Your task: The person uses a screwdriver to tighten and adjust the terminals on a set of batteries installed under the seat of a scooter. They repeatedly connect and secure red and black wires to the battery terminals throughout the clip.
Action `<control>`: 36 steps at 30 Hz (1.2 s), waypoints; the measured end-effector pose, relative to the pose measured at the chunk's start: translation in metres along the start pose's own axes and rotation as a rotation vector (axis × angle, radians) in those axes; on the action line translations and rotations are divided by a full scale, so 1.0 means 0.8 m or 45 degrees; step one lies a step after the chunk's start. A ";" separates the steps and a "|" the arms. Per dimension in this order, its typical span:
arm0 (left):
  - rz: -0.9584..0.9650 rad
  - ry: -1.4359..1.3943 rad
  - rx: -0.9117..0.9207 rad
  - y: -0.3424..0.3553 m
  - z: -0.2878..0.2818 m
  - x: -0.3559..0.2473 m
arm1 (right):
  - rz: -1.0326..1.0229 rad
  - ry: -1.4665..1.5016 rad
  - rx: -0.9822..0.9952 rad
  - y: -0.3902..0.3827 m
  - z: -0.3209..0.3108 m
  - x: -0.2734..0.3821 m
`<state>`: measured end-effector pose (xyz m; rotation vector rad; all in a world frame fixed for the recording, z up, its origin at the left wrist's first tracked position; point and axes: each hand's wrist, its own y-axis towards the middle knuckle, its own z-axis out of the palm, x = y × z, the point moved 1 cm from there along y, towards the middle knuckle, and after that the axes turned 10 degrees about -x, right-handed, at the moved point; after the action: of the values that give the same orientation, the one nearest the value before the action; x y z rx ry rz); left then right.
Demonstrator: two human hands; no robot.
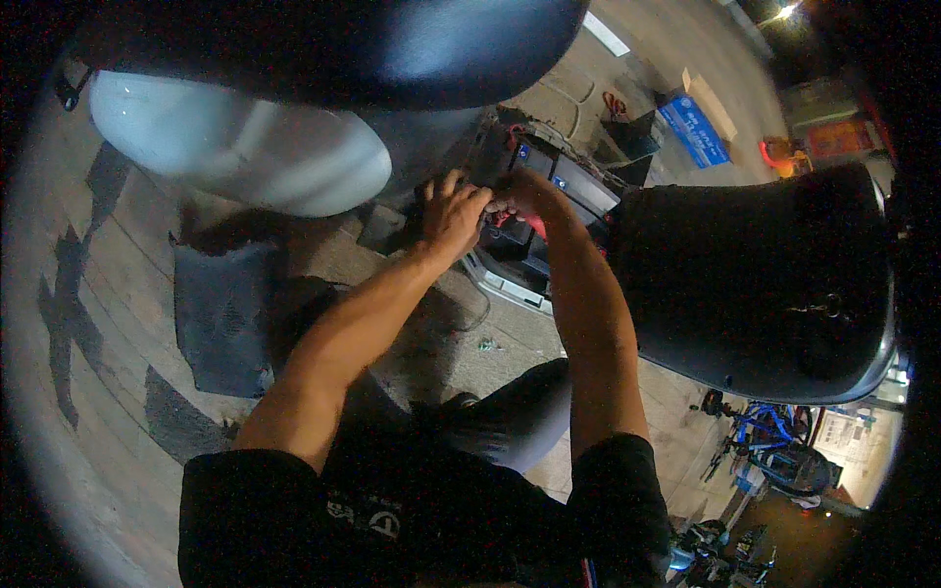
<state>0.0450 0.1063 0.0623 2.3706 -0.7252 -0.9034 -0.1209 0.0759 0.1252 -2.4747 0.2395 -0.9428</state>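
Observation:
Both my hands meet over the open battery compartment of what looks like an electric scooter. Inside it sit dark block batteries [588, 193] with small blue labels. My left hand [456, 218] is at the compartment's left side, its thumb and forefinger closed toward the right hand. Bent downward, my right hand [526, 199] is closed with its fingertips beside a small red piece [503, 219], possibly a wire or terminal cover. The fingers hide what exactly is gripped. A pale frame edge [515, 291] borders the compartment's near side.
A black seat [343, 49] and a glossy pale body panel [235, 147] rise at upper left. To the right stands a large black case [755, 284]. A blue carton [696, 129] lies open behind it. A dark mat [223, 318] is on the paving; a blue bicycle [774, 426] is farther right.

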 end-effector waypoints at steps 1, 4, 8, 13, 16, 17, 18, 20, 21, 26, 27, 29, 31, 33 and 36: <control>-0.003 -0.026 0.028 0.003 -0.002 0.001 | -0.022 0.007 0.006 0.000 -0.001 -0.003; -0.027 -0.087 0.119 0.011 -0.008 0.001 | -0.063 0.041 0.021 -0.002 -0.004 -0.003; -0.088 -0.060 0.224 0.019 -0.016 -0.001 | -0.083 -0.083 -0.006 0.003 -0.001 -0.001; -0.122 -0.028 0.260 0.022 -0.011 -0.002 | -0.254 0.016 -0.036 0.007 0.006 -0.031; -0.102 0.027 0.264 0.022 -0.015 0.002 | -0.246 0.039 0.015 -0.015 -0.004 0.002; -0.093 0.029 0.274 0.020 -0.013 0.000 | -0.213 0.043 0.016 -0.008 0.000 -0.011; -0.083 0.028 0.283 0.019 -0.011 -0.001 | -0.179 0.046 0.015 -0.002 0.003 -0.023; -0.050 -0.013 0.256 0.025 -0.002 -0.014 | -0.375 -0.427 -0.275 0.023 -0.012 -0.059; -0.037 -0.024 0.244 0.028 0.001 -0.015 | -0.478 -0.663 -0.413 0.030 -0.019 -0.071; -0.120 -0.041 0.295 0.018 -0.019 0.005 | -0.571 1.235 -1.263 -0.113 -0.090 0.042; -0.137 -0.036 0.318 0.017 -0.019 0.006 | -0.599 1.297 -1.296 -0.114 -0.082 0.037; -0.091 -0.044 0.258 0.015 -0.006 0.006 | -0.640 1.292 -1.391 -0.111 -0.065 0.029; -0.064 -0.057 0.212 0.014 0.001 0.006 | -0.653 1.175 -1.487 -0.100 -0.041 0.028; -0.060 -0.077 0.186 0.014 0.003 0.005 | -0.665 1.197 -1.524 -0.097 -0.038 0.023; -0.074 -0.044 0.180 0.006 0.009 0.021 | -0.711 1.095 -1.521 -0.091 -0.040 0.030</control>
<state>0.0493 0.0907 0.0532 2.5168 -0.7601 -0.9479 -0.1248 0.1193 0.1954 -2.9481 0.5053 -2.7261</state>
